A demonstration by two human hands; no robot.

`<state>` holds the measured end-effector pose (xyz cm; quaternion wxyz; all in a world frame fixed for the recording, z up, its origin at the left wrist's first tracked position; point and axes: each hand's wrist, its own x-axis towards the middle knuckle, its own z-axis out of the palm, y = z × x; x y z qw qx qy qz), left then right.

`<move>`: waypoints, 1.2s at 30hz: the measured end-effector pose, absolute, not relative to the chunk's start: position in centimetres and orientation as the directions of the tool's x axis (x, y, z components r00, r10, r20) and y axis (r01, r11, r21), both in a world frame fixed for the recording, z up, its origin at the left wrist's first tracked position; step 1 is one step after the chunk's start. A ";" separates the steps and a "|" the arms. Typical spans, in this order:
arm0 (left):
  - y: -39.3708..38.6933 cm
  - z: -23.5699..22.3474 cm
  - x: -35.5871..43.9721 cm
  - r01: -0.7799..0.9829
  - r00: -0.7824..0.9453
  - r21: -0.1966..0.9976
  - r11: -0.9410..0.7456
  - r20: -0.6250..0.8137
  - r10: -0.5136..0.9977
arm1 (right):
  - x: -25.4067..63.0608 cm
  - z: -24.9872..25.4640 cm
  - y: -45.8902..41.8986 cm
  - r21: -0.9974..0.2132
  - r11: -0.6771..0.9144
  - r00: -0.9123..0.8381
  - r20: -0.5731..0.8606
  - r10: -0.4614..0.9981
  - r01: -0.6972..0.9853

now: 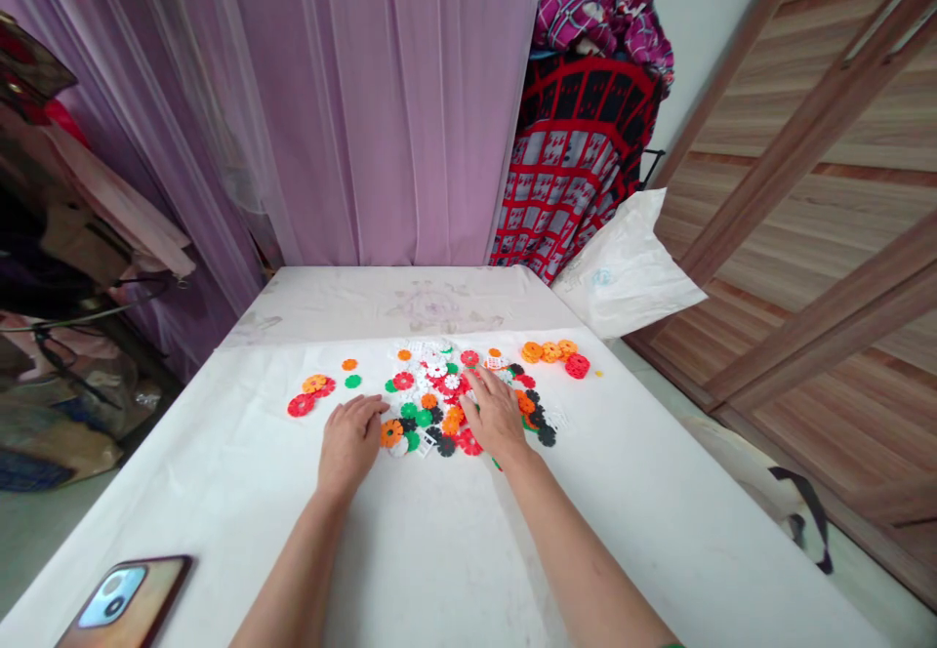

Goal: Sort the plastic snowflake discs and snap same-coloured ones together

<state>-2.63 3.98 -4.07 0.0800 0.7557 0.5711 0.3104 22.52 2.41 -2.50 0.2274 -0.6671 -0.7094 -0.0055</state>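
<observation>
Discs (429,401) form a loose heap (452,418), left hand (352,441) at its left edge, right hand (501,418) over its right half, hands apart, any grip unclear. A broad rightward sweep could scatter the orange discs (550,351) beyond the heap's right edge.

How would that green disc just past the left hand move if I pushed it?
The green disc lies flat on the white table, so it'd probably slide, not roll. It looks thin and plastic, so likely light and fairly stiff.
</observation>
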 end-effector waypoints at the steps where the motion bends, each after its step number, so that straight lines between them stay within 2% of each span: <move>1: 4.0 -4.1 -2.6 0.808 0.157 0.482 -0.338 0.377 0.913 | 21.7 -2.2 2.6 -0.282 0.097 -0.017 0.272 0.962 0.954; 3: 4.1 -4.2 -2.6 0.791 0.148 0.508 -0.342 0.383 0.912 | 20.5 -1.9 2.7 -0.263 0.114 -0.066 0.182 0.981 0.958; 6: 4.1 -4.5 -2.6 0.764 0.096 0.562 -0.318 0.387 0.917 | 19.3 -2.0 1.9 -0.246 0.207 -0.178 0.135 0.975 0.947; 12: 4.1 -4.6 -2.6 0.758 0.075 0.574 -0.309 0.394 0.916 | 19.8 -2.4 -1.3 -0.227 0.403 -0.380 0.140 0.914 0.886; 17: 3.9 -4.4 -2.4 0.781 0.134 0.520 -0.345 0.400 0.907 | 21.9 -2.4 -4.0 -0.228 0.469 -0.436 0.183 0.881 0.853; 21: 3.1 -4.1 -1.3 0.826 0.180 0.438 -0.354 0.389 0.903 | 24.2 -3.3 -4.7 -0.265 0.425 -0.326 0.345 0.880 0.865; 26: 1.8 -3.8 0.4 0.786 0.401 0.353 -0.508 0.334 0.853 | 25.8 -4.1 -3.6 -0.347 0.363 -0.123 0.555 0.823 0.865; 31: 1.5 -4.0 0.8 0.825 0.353 0.348 -0.445 0.297 0.887 | 25.2 -4.1 -3.2 -0.409 0.407 -0.099 0.595 0.797 0.816; 36: 1.9 -4.1 0.5 0.803 0.300 0.432 -0.411 0.303 0.905 | 25.4 -4.7 -2.8 -0.508 0.392 -0.031 0.581 0.813 0.767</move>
